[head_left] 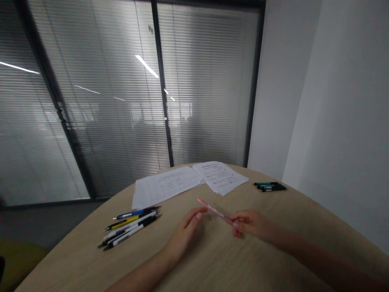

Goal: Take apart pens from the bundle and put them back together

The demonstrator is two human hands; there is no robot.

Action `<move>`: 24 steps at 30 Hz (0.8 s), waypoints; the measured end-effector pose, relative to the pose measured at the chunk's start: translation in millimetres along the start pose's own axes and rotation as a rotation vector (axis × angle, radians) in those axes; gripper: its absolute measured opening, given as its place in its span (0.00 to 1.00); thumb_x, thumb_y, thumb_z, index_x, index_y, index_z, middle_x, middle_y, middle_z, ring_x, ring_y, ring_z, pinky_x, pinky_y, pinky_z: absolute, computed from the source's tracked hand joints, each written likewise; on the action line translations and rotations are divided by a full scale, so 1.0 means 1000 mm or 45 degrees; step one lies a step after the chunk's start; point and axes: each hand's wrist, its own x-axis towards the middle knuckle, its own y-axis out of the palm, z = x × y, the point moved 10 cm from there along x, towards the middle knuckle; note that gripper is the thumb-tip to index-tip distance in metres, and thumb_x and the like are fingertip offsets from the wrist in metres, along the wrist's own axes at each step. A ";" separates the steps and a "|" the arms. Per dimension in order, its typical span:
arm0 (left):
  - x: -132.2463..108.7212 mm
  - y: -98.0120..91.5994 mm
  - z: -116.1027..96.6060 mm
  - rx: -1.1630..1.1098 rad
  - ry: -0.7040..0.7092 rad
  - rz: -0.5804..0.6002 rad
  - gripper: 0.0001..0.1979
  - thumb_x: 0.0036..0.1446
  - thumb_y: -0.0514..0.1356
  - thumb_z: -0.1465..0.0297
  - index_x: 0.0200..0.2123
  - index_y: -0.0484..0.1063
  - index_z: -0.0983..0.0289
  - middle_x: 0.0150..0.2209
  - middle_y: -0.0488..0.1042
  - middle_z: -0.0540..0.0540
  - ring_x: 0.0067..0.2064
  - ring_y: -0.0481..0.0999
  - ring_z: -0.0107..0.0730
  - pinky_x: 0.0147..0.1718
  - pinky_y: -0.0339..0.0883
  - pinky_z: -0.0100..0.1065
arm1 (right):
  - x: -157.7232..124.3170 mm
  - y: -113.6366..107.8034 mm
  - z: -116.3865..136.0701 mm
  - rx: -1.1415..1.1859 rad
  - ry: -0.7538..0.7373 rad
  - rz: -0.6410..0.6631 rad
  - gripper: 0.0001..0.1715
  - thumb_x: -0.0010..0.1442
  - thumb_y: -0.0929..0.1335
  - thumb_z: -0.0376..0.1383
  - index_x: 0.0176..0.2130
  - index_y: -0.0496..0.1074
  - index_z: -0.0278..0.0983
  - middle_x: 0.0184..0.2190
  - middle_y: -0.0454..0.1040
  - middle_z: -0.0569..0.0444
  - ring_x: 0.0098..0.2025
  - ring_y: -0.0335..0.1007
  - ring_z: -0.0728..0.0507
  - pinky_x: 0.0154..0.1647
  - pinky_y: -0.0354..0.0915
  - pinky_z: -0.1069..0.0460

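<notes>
A slim pink pen [219,212] is held slantwise above the table, its far end pointing up and left. My right hand [244,221] pinches the pen's near end between thumb and fingers. Close by the far part of the pen is my left hand [191,223], its fingers stretched out and its thumb apart from the pen. Whether the left fingertips touch the pen I cannot tell. To the left of that hand, a group of several pens [130,227] in blue, yellow, white and black lies on the wood.
Two lots of printed paper lie towards the back of the round table [225,263]: left sheets [167,184] and right sheets [221,177]. Several green and black pens [270,186] lie at the right rim. Behind stand a glass partition with blinds [209,89] and a pale wall [337,101].
</notes>
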 end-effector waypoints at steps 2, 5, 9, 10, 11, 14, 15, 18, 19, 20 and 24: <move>-0.005 0.012 0.002 -0.100 -0.044 0.084 0.19 0.59 0.45 0.60 0.43 0.68 0.62 0.45 0.72 0.57 0.47 0.69 0.38 0.45 0.63 0.44 | -0.002 0.012 0.000 0.124 0.002 0.055 0.20 0.54 0.62 0.45 0.38 0.71 0.34 0.26 0.74 0.51 0.26 0.67 0.48 0.29 0.62 0.53; -0.013 0.022 0.007 -0.386 -0.169 0.053 0.19 0.61 0.42 0.62 0.42 0.66 0.64 0.45 0.72 0.59 0.47 0.70 0.37 0.45 0.63 0.43 | -0.007 0.032 0.005 0.194 0.014 0.117 0.21 0.54 0.62 0.47 0.37 0.71 0.33 0.24 0.73 0.52 0.23 0.66 0.50 0.26 0.61 0.54; -0.018 0.030 0.010 -0.635 -0.325 -0.010 0.13 0.61 0.43 0.66 0.33 0.64 0.65 0.35 0.75 0.58 0.40 0.74 0.34 0.44 0.65 0.39 | -0.013 0.051 0.019 0.035 -0.043 0.179 0.21 0.59 0.58 0.44 0.30 0.72 0.34 0.22 0.71 0.53 0.23 0.65 0.50 0.26 0.61 0.55; -0.018 0.031 0.010 -0.675 -0.361 -0.021 0.13 0.61 0.43 0.68 0.31 0.63 0.65 0.32 0.75 0.57 0.38 0.74 0.33 0.43 0.65 0.38 | -0.012 0.048 0.021 -0.048 -0.066 0.135 0.21 0.60 0.57 0.43 0.31 0.71 0.34 0.23 0.72 0.53 0.25 0.66 0.49 0.27 0.62 0.55; -0.018 0.030 0.009 -0.729 -0.395 -0.037 0.13 0.61 0.42 0.69 0.30 0.62 0.64 0.29 0.73 0.56 0.36 0.74 0.32 0.41 0.66 0.37 | -0.011 0.040 0.022 -0.162 -0.103 0.055 0.20 0.61 0.56 0.41 0.33 0.71 0.35 0.26 0.73 0.52 0.27 0.67 0.48 0.30 0.63 0.54; -0.014 0.027 0.005 -0.988 -0.477 -0.054 0.14 0.60 0.42 0.69 0.23 0.58 0.63 0.18 0.62 0.47 0.21 0.68 0.25 0.31 0.68 0.33 | -0.011 0.003 0.026 -0.699 -0.297 -0.319 0.14 0.59 0.59 0.37 0.40 0.70 0.37 0.37 0.73 0.49 0.40 0.66 0.43 0.43 0.61 0.48; -0.013 0.027 0.002 -1.090 -0.497 -0.038 0.15 0.59 0.44 0.67 0.21 0.57 0.63 0.15 0.56 0.44 0.17 0.62 0.22 0.27 0.67 0.31 | -0.012 -0.007 0.026 -0.897 -0.371 -0.420 0.13 0.59 0.59 0.36 0.41 0.70 0.37 0.39 0.73 0.48 0.43 0.65 0.42 0.46 0.58 0.45; -0.010 0.032 -0.011 -1.390 -0.531 0.107 0.20 0.53 0.52 0.57 0.16 0.53 0.63 0.13 0.48 0.41 0.13 0.49 0.18 0.15 0.57 0.23 | -0.013 -0.027 0.012 -1.229 -0.507 -0.588 0.15 0.59 0.57 0.33 0.38 0.70 0.35 0.36 0.73 0.46 0.40 0.66 0.41 0.43 0.60 0.43; -0.010 0.034 -0.016 -1.472 -0.540 0.176 0.22 0.49 0.54 0.55 0.15 0.52 0.63 0.12 0.47 0.41 0.13 0.46 0.17 0.12 0.53 0.21 | -0.013 -0.033 0.005 -1.257 -0.498 -0.616 0.15 0.60 0.57 0.33 0.39 0.70 0.35 0.36 0.73 0.46 0.39 0.66 0.41 0.42 0.61 0.43; -0.011 0.037 -0.021 -1.537 -0.551 0.244 0.24 0.47 0.56 0.54 0.14 0.50 0.63 0.11 0.46 0.41 0.12 0.44 0.16 0.10 0.48 0.20 | -0.012 -0.037 -0.001 -1.261 -0.481 -0.630 0.15 0.60 0.57 0.33 0.39 0.70 0.34 0.35 0.73 0.47 0.39 0.67 0.42 0.42 0.62 0.44; -0.014 0.042 -0.033 -1.666 -0.570 0.408 0.25 0.45 0.58 0.59 0.11 0.45 0.63 0.10 0.43 0.41 0.12 0.40 0.15 0.08 0.41 0.19 | -0.009 -0.041 -0.013 -1.226 -0.441 -0.622 0.13 0.59 0.58 0.32 0.40 0.69 0.35 0.36 0.73 0.49 0.39 0.67 0.43 0.43 0.63 0.46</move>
